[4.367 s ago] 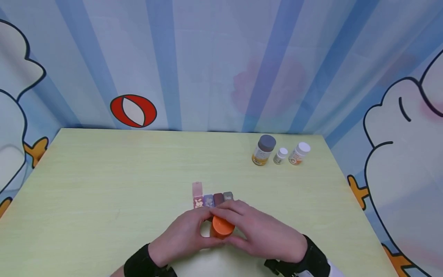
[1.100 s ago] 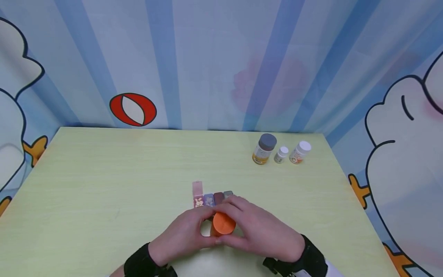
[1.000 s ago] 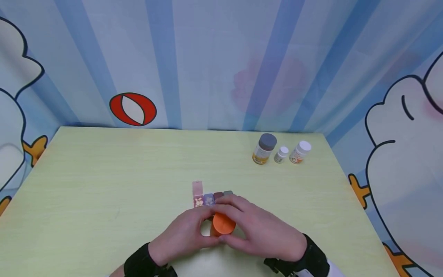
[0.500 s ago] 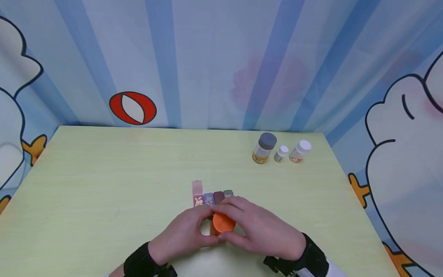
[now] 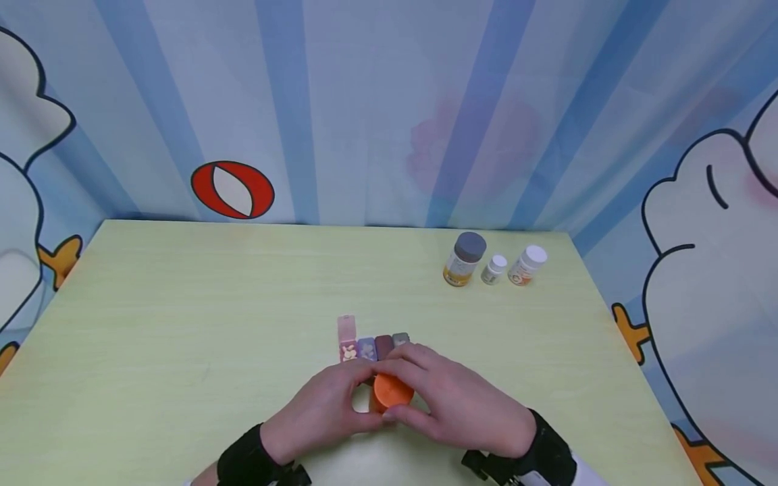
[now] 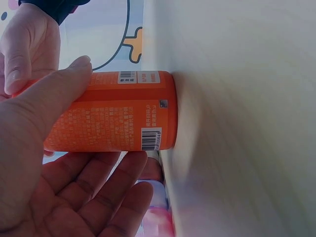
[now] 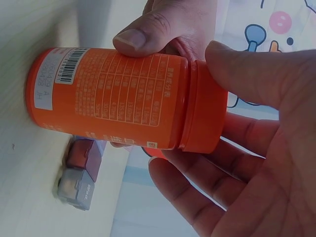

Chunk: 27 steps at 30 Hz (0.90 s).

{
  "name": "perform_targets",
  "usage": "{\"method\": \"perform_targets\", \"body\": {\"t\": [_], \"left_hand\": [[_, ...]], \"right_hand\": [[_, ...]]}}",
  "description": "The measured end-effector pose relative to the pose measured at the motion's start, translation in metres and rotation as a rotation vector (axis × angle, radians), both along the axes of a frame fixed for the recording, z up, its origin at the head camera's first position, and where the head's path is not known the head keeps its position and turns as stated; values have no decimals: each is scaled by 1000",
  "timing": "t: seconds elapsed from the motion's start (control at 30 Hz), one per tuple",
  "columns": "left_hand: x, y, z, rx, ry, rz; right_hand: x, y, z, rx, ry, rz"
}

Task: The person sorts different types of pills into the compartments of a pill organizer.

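Observation:
An orange bottle (image 7: pixel 123 94) with an orange screw cap (image 7: pixel 205 108) stands upright on the table. My left hand (image 5: pixel 322 403) holds the bottle's body, thumb on one side and fingers on the other. My right hand (image 5: pixel 456 405) grips the cap, its thumb and fingers curled round the rim. Just beyond the hands lies a row of small coloured boxes, like a pill organizer (image 5: pixel 367 349). Its pink lid (image 5: pixel 346 328) stands open at the left end; pale shapes show below it, too small to identify. Purple, maroon and grey lids look closed. The hands partly hide the row.
At the back right of the table (image 5: pixel 213 304) stand three bottles: a dark-capped one (image 5: pixel 464 259), a tiny white-capped one (image 5: pixel 494 269) and a white one (image 5: pixel 527 265). A striped blue curtain (image 5: pixel 365 115) hangs behind the table's far edge.
The right hand's fingers and thumb have shifted slightly on the orange cap. The left hand keeps its hold, and the bottle, still capped, stays in place.

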<state>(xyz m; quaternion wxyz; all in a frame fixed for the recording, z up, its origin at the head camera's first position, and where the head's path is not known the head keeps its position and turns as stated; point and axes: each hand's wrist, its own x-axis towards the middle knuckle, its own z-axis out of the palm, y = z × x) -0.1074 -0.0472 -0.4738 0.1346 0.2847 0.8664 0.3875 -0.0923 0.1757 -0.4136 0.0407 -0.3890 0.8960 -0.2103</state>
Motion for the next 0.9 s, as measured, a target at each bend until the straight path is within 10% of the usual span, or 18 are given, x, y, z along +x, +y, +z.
{"method": "perform_targets", "body": {"t": [0.9], "left_hand": [[-1,1,-1,-18,21,-2]], "right_hand": [[0,0,-1,0,3,-17]]}}
